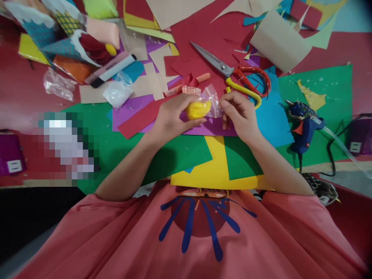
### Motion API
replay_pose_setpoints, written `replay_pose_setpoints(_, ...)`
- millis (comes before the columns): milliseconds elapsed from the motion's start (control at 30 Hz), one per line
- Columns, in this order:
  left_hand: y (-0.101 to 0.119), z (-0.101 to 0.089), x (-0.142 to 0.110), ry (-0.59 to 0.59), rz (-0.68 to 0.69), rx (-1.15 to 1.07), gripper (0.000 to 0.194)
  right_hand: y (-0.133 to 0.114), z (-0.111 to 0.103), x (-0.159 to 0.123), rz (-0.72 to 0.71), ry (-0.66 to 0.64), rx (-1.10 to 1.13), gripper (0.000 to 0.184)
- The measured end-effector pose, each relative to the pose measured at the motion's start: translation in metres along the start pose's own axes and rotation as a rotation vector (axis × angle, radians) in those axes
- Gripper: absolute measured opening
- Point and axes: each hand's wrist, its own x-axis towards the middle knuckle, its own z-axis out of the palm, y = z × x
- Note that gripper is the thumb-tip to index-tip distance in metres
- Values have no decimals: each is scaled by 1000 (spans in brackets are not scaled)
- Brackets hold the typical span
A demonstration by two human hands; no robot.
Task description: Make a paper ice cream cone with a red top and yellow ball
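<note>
My left hand [176,116] is closed around a clear plastic bag [214,102] with a soft yellow lump [198,110], which looks like modelling clay. The bag's open-looking end points right. At that end, my right hand [238,116] has thumb and forefinger pinched together beside the plastic; whatever may be between the tips is too small to make out. Just beyond the left hand lies a small red-and-white checked paper piece [191,90] with a red curl. Large scissors [222,68] with red and yellow handles rest behind my right hand.
A blue glue gun [303,131] with a cord lies at right on green paper [334,89]. Paper cones [65,48], a marker [113,69] and a bag of white material [118,92] sit at left. Coloured scraps and a beige paper roll [280,42] cover the back.
</note>
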Motion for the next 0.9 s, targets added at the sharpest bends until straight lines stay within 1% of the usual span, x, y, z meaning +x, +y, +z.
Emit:
replay_pose_setpoints(67,3,0,0,-37,41,1,47,-4,-2,0,2,-6,41,42)
replay_pose_setpoints(167,3,0,2,-25,144,-3,33,-7,-3,0,31,-24,119,39)
replay_pose_setpoints(233,1,-1,2,-27,173,18,27,-8,-3,1,68,-54,177,38)
replay_pose_setpoints(333,-1,-2,1,-78,147,64,29,-7,-3,1,116,-110,214,40)
replay_pose_setpoints(400,0,-2,1,-77,161,64,31,-8,-3,0,111,-138,183,41)
replay_pose_setpoints(467,3,-2,0,-65,175,20,31,-9,-4,-1,80,-143,140,40)
replay_pose_setpoints(533,8,-3,1,-87,111,-59,38,-9,-5,-2,47,-118,90,39)
replay_pose_setpoints(633,16,-4,1,-164,-115,-206,54,-7,-5,-4,3,-72,9,37)
replay_pose_setpoints(733,19,-2,3,-209,-294,-345,54,-4,-5,-5,-40,-47,-48,34)
replay_pose_setpoints(800,19,0,4,-210,-360,-400,52,-3,-4,-6,-71,-14,-81,30)
replay_pose_setpoints(900,17,-1,7,-185,-422,-411,50,-1,-2,-7,-99,43,-129,30)
